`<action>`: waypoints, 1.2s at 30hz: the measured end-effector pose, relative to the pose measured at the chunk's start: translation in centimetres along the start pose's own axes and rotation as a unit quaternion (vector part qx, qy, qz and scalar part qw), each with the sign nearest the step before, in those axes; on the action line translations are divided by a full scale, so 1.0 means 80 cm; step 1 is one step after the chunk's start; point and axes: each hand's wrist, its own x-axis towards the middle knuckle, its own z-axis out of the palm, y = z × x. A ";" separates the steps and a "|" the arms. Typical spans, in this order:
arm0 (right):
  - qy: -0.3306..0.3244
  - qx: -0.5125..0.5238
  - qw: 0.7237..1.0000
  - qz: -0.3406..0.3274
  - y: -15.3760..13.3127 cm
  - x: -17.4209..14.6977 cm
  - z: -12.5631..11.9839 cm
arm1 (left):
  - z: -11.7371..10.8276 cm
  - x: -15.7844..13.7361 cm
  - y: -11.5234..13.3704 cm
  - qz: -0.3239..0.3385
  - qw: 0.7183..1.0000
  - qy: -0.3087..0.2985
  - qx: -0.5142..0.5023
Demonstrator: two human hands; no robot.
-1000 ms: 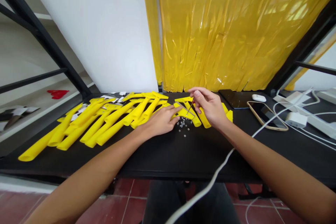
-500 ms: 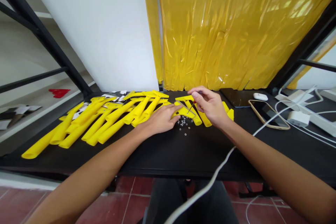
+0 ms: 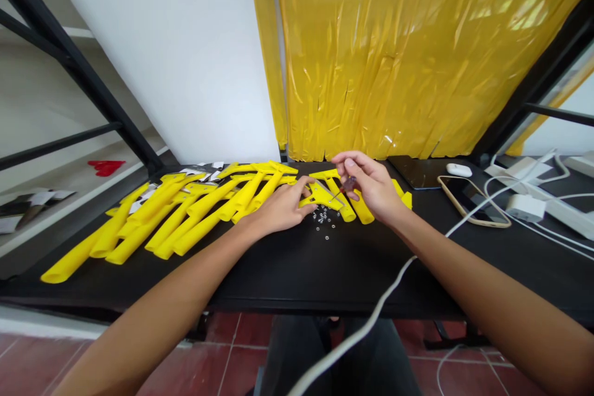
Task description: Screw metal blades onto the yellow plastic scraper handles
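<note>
My left hand (image 3: 288,203) is closed on one end of a yellow plastic tool (image 3: 325,193), a flat head with a tubular handle, steadying it on the table. In my right hand (image 3: 371,189) is a small screwdriver (image 3: 349,184) with a dark handle, pinched among the fingers. Its thin shaft slants down left to the head of the yellow tool; whether the tip touches a screw is too small to tell. Several small metal nuts (image 3: 322,216) lie scattered just in front of the tool.
A pile of similar yellow tools (image 3: 199,210) covers the table's left side. To the right are a phone (image 3: 473,201), a white earbud case (image 3: 459,170), a dark tablet (image 3: 413,172) and a charger (image 3: 526,207). A white cable (image 3: 394,288) crosses the front edge.
The screwdriver handle has come into sight as my right hand's fingers opened and turned slightly. My left fingers have drawn up and bent more on the yellow tool.
</note>
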 end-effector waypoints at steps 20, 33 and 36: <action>0.007 -0.100 0.993 -0.061 0.007 -0.004 0.009 | 0.001 0.000 0.001 0.012 0.999 0.005 0.041; 0.059 -0.037 0.997 -0.011 -0.002 0.006 -0.003 | -0.010 -0.003 -0.001 0.140 0.988 -0.005 0.061; 0.075 -0.045 0.996 -0.022 -0.001 0.007 -0.001 | -0.010 -0.005 0.002 0.164 0.983 -0.023 0.081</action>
